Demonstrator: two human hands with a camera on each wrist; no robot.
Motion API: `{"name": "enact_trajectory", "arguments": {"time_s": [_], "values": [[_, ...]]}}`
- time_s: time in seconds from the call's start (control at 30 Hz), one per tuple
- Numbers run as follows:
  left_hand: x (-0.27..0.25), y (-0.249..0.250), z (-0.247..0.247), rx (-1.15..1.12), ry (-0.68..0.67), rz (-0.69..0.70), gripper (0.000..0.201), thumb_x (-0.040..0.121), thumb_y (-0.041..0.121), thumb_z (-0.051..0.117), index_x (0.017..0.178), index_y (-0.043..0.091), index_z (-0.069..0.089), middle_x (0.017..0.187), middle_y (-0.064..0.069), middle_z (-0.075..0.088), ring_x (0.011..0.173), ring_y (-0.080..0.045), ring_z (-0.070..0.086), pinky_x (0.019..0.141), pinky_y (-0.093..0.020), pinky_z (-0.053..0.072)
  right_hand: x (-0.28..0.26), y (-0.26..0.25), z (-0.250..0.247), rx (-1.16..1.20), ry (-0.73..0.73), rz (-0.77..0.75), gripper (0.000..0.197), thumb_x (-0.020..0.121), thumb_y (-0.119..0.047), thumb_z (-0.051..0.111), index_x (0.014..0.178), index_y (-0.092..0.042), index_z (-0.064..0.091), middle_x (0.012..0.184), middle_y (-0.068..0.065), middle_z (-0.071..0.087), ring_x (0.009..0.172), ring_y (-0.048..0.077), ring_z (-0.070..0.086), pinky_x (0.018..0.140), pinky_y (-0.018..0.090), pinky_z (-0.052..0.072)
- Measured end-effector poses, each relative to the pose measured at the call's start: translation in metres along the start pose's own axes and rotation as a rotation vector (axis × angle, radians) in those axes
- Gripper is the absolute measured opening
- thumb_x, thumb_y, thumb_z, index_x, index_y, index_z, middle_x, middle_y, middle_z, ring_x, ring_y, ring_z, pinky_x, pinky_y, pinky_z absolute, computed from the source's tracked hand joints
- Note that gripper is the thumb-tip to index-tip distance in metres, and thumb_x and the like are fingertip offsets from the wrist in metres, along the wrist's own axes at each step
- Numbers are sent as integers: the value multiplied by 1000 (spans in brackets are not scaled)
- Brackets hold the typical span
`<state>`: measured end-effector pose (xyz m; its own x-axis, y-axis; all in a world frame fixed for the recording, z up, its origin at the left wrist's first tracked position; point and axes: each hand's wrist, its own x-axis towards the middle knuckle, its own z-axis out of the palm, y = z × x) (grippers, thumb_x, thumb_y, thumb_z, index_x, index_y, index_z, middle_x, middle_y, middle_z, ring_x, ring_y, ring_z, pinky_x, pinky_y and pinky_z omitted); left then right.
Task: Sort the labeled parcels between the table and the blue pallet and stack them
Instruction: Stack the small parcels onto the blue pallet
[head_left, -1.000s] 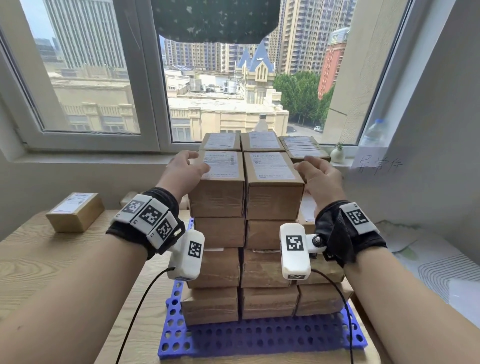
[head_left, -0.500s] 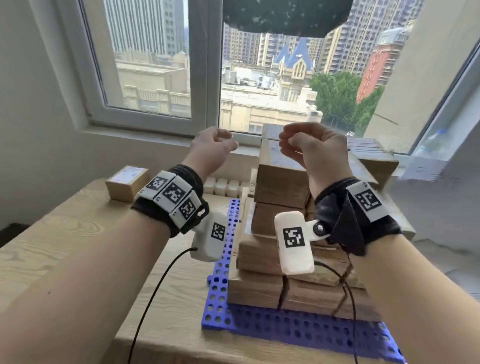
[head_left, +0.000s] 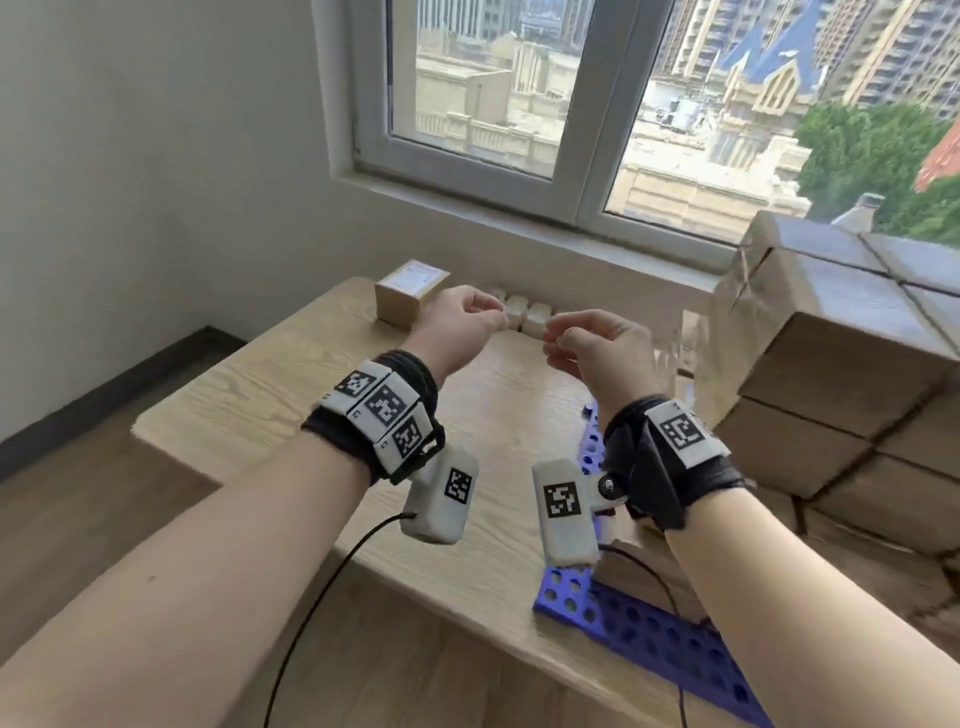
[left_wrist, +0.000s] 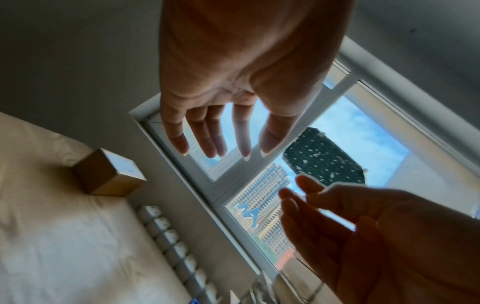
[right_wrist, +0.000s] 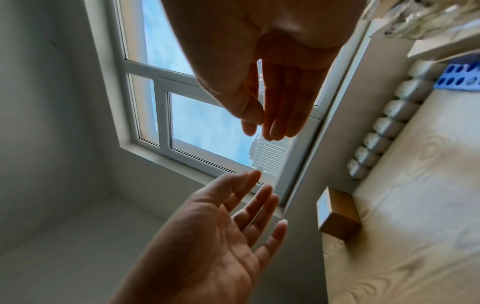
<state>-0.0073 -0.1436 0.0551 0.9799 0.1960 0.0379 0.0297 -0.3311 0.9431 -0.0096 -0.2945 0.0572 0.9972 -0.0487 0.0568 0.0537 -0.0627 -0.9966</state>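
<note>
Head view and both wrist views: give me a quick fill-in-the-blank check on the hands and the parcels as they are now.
1. The left hand and right hand hold ____.
2. The tall stack of parcels stands on the ____ pallet.
3. The lone parcel sits on the ____, apart from the stack.
4. Behind the table is a ____.

Missing words: nothing; blue; table; window

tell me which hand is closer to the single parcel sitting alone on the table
Left. The left hand hovers beside the lone parcel, just to its right. The right hand is farther right, nearer the stack on the blue pallet.
</note>
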Motion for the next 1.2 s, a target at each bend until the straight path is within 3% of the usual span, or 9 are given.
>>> {"name": "enact_trajectory", "arguments": {"time_s": [0.1,0.27,0.37,0.53,0.6,0.77,0.93,1.07,1.2], "values": [[11,-19,-14,-5,35,-35,13,90,17,60,101,15,67,100,1,65,100,-15,57,84,-26,42,13,22,21,-14,-33,60,31,83,11,46,74,-8,69,74,7,67,69,17,63,78,34,57],[45,-45,-30,24,35,-99,16,90,15,59,104,12,67,104,-1,65,98,-13,56,70,-19,40,52,50,47,-15,-46,134,31,82,9,46,73,-9,69,74,7,68,69,16,62,74,30,56],[79,-55,-39,46,41,-121,14,90,15,59,101,13,68,100,-1,65,96,-14,57,68,-20,39,87,62,65,6,-46,164,30,83,8,46,74,-9,69,75,7,68,69,15,61,75,30,56],[145,-63,-48,101,30,-158,14,91,13,58,101,11,68,93,-2,62,71,-6,51,53,-13,41,145,78,90,46,-36,230,28,84,6,47,76,-9,69,78,7,69,72,16,63,76,30,57],[173,-69,-50,107,15,-172,14,91,12,57,101,11,67,93,-3,62,68,-5,50,50,-10,41,171,85,99,57,-12,255,28,84,5,47,75,-10,69,77,7,69,72,16,63,76,30,57],[222,-98,-56,101,-33,-236,11,91,14,59,98,14,67,93,0,62,75,-5,52,59,-17,39,213,95,119,34,34,318,28,83,5,47,74,-10,69,76,6,69,70,16,61,80,33,56],[274,-128,-68,96,-81,-296,11,90,17,59,96,18,68,104,1,64,99,-15,56,78,-27,42,252,107,143,-5,66,373,28,85,5,46,77,-9,69,79,7,68,75,17,61,82,33,56],[326,-148,-78,118,-142,-320,18,89,17,60,106,15,66,109,-2,63,103,-18,55,89,-29,41,284,118,167,-10,139,415,28,85,5,46,76,-10,69,79,6,68,75,17,61,81,33,56],[378,-171,-85,97,-132,-362,24,84,23,62,107,22,59,117,-6,60,107,-22,58,100,-37,43,321,131,193,-24,175,447,28,85,6,45,78,-9,69,79,7,68,74,17,60,81,32,55]]}}
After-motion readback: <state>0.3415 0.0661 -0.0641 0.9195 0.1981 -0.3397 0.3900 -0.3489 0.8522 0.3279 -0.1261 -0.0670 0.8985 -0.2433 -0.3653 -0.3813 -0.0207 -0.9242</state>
